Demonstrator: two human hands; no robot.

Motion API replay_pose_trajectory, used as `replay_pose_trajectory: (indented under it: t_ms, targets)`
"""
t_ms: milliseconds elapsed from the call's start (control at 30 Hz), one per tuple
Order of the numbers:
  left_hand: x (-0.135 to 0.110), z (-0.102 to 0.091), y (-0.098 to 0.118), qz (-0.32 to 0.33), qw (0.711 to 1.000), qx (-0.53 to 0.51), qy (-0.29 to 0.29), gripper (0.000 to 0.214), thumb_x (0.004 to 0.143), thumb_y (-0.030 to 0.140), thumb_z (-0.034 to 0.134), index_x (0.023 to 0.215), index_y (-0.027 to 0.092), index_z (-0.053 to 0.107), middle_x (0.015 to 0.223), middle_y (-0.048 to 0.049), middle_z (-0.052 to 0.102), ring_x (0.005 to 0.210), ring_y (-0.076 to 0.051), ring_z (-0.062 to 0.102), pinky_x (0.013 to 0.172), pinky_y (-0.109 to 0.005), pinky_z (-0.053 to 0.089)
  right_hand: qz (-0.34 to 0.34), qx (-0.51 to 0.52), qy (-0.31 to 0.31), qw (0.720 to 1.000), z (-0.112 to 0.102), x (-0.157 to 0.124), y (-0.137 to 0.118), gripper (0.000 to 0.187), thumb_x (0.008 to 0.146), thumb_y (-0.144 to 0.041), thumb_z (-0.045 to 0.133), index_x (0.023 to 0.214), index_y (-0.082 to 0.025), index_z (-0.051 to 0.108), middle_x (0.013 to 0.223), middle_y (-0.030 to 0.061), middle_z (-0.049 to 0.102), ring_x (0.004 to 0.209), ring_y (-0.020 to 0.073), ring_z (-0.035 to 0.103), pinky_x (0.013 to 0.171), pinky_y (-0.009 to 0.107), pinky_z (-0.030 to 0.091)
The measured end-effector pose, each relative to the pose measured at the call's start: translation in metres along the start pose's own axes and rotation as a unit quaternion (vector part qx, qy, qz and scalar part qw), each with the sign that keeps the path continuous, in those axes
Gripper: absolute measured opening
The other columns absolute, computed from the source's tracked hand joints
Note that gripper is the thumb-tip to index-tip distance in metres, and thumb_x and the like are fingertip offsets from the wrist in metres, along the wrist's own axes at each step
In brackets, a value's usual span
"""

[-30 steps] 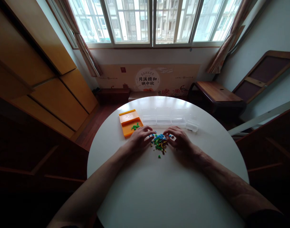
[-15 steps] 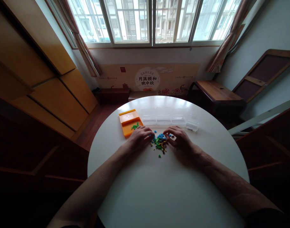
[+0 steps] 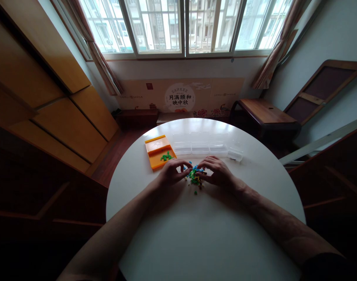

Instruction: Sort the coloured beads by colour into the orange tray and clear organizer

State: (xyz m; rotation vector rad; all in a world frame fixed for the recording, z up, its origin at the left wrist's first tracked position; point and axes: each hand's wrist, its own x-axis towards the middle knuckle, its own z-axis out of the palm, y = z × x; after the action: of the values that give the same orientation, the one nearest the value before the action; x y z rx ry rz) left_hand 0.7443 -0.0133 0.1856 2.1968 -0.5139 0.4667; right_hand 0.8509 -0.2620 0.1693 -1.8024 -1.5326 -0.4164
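Note:
A small pile of tiny toy building bricks [image 3: 193, 176], green, blue, yellow and dark, lies on the white table between my hands. My left hand [image 3: 173, 171] is at the pile's left edge, its thumb and index fingertips brought together in a pinch. Whatever sits between those tips is too small to make out. From the right, my right hand [image 3: 216, 171] reaches over the pile with thumb and index finger apart, the tips among the bricks. Just beyond my left hand is an orange tray [image 3: 155, 164] with several green bricks [image 3: 167, 156] in its near section.
A clear plastic compartment box [image 3: 200, 148] lies behind the pile, a small clear container [image 3: 235, 155] at its right end. The round white table [image 3: 207, 242] has a curved far edge. Beyond are a wooden bench [image 3: 264, 111] and windows.
My left thumb and index finger have come together in a pinch over the pile's edge. My right fingers have moved slightly left, further over the bricks. The view has shifted slightly.

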Motion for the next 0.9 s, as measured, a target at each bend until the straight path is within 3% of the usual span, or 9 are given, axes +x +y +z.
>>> replay_pose_trajectory:
  t_ms: [300, 700, 900]
  targets:
    - [0.002, 0.002, 0.009, -0.004, 0.999, -0.048, -0.024, 0.027, 0.101, 0.045, 0.076, 0.104, 0.019, 0.084, 0.088, -0.0061, 0.082, 0.072, -0.015, 0.070, 0.070, -0.027, 0.057, -0.029, -0.023, -0.013, 0.999, 0.000, 0.002, -0.002, 0.010, 0.104, -0.035, 0.076, 0.110, -0.026, 0.073, 0.101, 0.0042, 0.081, 0.087, 0.0218, 0.072, 0.094, 0.041, 0.057]
    - [0.000, 0.007, -0.003, 0.034, 0.996, 0.075, -0.027, 0.019, 0.105, 0.040, 0.071, 0.100, 0.024, 0.079, 0.088, -0.0018, 0.081, 0.076, -0.015, 0.073, 0.083, -0.030, 0.055, -0.048, -0.019, -0.006, 0.999, 0.000, 0.001, -0.002, 0.008, 0.104, -0.029, 0.074, 0.112, -0.027, 0.073, 0.103, 0.0036, 0.081, 0.089, 0.0220, 0.073, 0.097, 0.043, 0.057]
    - [0.001, -0.008, -0.005, 0.046, 0.987, 0.151, 0.000, 0.018, 0.106, 0.036, 0.067, 0.100, 0.024, 0.079, 0.088, -0.0017, 0.081, 0.077, -0.016, 0.073, 0.087, -0.034, 0.053, -0.023, -0.010, -0.010, 1.000, -0.001, 0.001, -0.003, 0.006, 0.103, -0.025, 0.071, 0.109, -0.026, 0.072, 0.101, 0.0041, 0.080, 0.089, 0.0217, 0.073, 0.096, 0.042, 0.058]
